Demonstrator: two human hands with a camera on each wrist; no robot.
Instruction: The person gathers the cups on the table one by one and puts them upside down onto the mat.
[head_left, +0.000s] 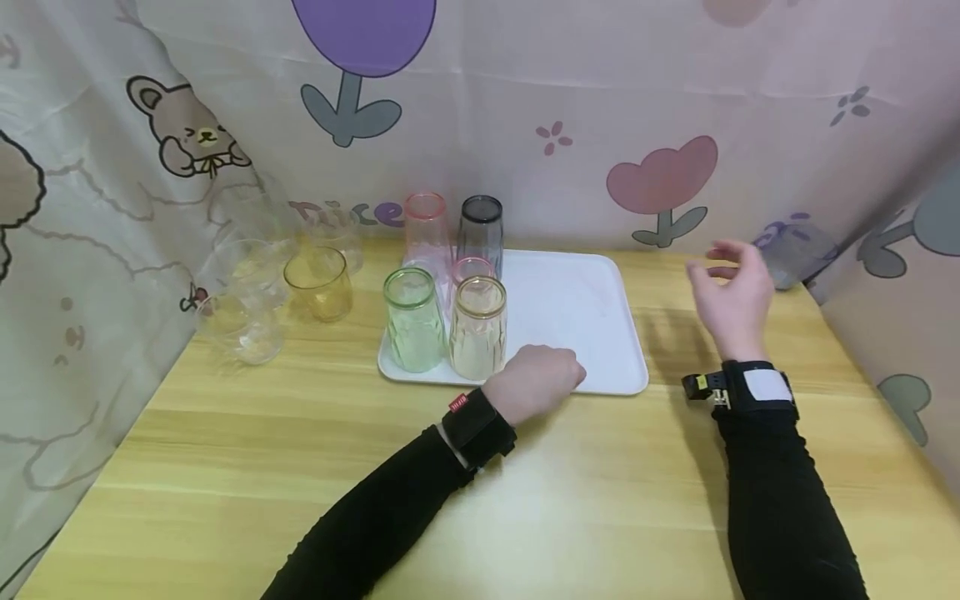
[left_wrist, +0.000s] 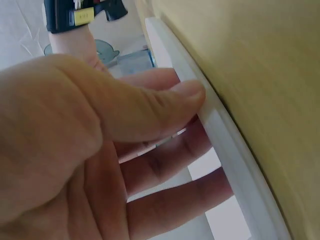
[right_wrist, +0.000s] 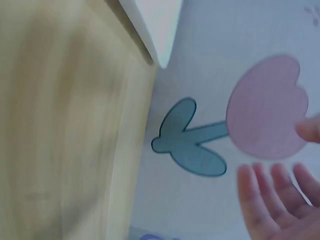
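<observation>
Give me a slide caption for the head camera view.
Left hand holds the white tray of upturned glasses; right hand hovers open above the wooden table.

We count one white tray (head_left: 592, 325) on one wooden tabletop (head_left: 480, 500). Five tumblers stand on the tray: one green (head_left: 412, 321), one pale beige (head_left: 477, 327), one small pink (head_left: 472, 271) behind those two, one tall pink (head_left: 426, 229) and one smoky grey (head_left: 481, 232). Off the tray, to its left, we find one amber glass (head_left: 318, 283) and at least three clear glasses (head_left: 243, 287); they overlap, so we cannot fix their number exactly. One more greyish glass (head_left: 798, 254) sits at the far right by the curtain. We see two hands, one left hand (head_left: 536, 383) and one right hand (head_left: 731, 296), and two wrist straps (head_left: 476, 429), one on each arm.
</observation>
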